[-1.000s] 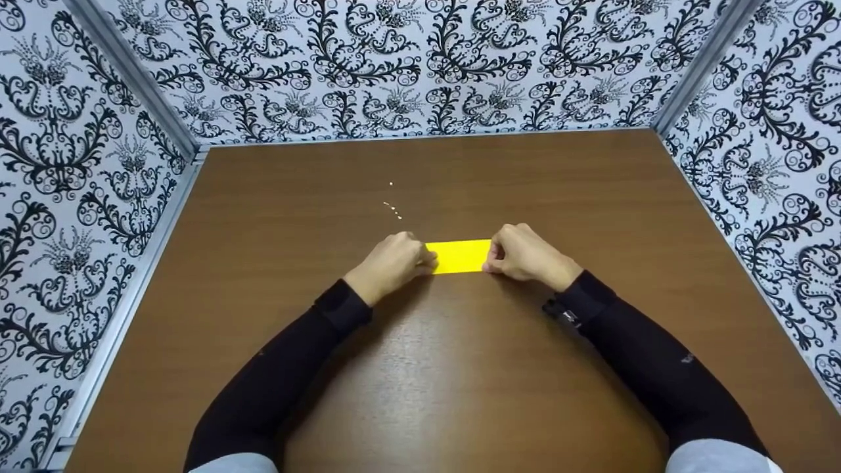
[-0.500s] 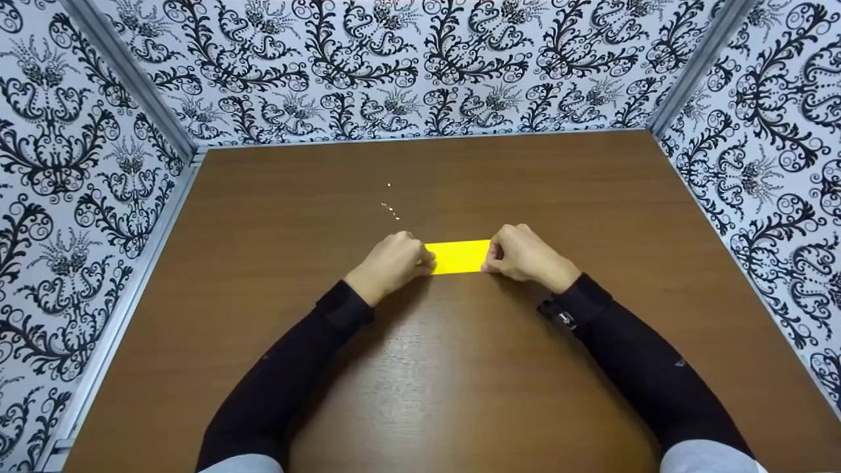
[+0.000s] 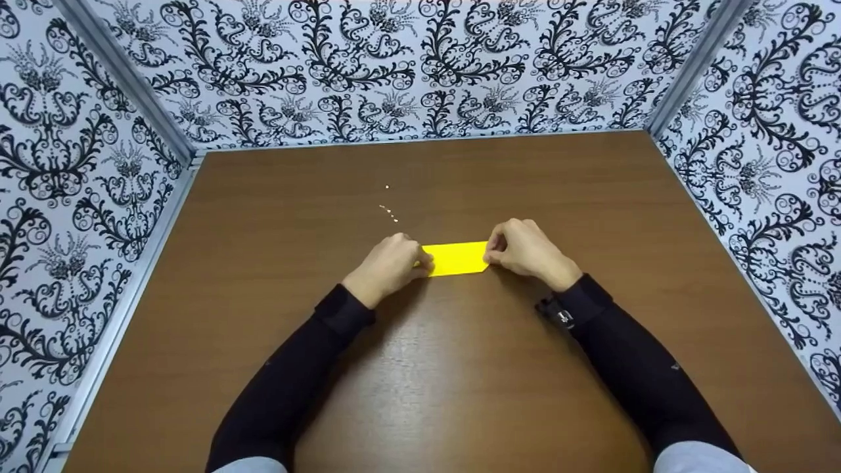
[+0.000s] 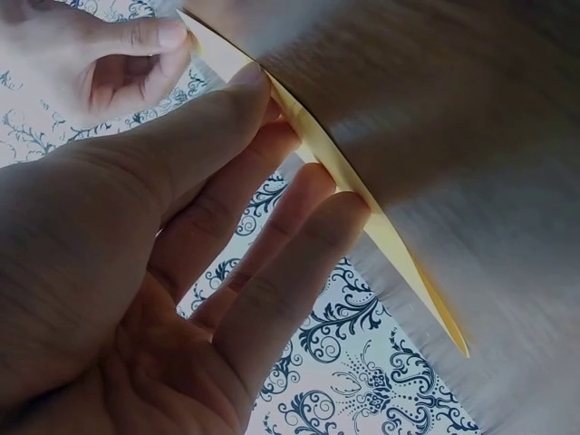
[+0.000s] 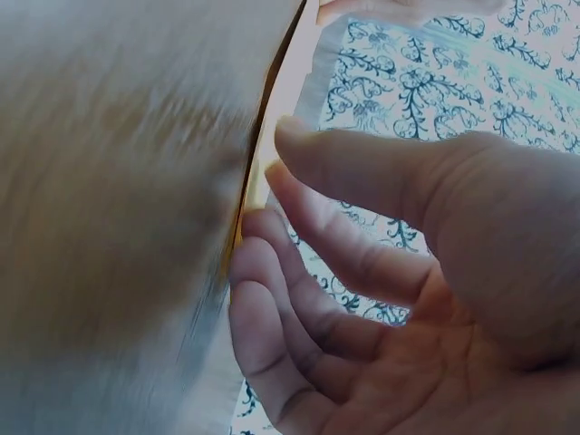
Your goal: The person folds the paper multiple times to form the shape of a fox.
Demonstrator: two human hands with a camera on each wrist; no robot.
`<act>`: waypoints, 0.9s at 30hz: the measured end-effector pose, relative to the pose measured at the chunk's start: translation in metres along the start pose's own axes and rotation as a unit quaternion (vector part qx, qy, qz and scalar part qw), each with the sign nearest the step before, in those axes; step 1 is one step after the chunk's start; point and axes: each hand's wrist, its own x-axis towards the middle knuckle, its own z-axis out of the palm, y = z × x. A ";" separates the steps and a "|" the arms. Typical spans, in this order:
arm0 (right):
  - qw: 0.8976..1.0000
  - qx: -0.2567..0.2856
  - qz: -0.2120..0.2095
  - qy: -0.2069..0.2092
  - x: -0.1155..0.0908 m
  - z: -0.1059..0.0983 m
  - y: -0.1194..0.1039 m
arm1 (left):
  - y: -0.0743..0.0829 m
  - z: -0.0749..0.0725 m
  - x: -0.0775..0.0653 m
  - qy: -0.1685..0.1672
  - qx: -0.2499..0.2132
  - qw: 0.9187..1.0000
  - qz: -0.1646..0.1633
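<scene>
A narrow strip of yellow paper (image 3: 454,259) lies flat across the middle of the wooden table, between both hands. My left hand (image 3: 389,268) pinches its left end with thumb and curled fingers. At the other end, my right hand (image 3: 529,249) holds the paper's edge between thumb and forefinger, and the near right corner looks slanted. Seen edge-on in the left wrist view, the paper (image 4: 390,237) appears as layers slightly parted at one tip. In the right wrist view the thumb and fingertips touch the edge of the paper (image 5: 283,95).
Several tiny pale specks (image 3: 389,211) lie on the table (image 3: 420,368) beyond my left hand. Patterned black-and-white walls (image 3: 420,72) stand on three sides, with grey metal rails (image 3: 125,85) at the corners.
My right hand's fingertips have moved slightly away from me along the paper's right end, so the near right corner now shows. The left hand keeps its hold nearly unmoved.
</scene>
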 end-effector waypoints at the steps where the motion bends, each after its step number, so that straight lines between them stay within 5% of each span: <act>1: 1.000 0.003 0.002 0.009 0.001 -0.001 0.002 | 0.000 0.000 0.000 -0.001 0.000 1.000 0.000; 27: 0.998 0.035 0.051 0.010 0.007 -0.010 0.017 | 0.001 -0.002 -0.006 0.006 -0.014 1.000 0.002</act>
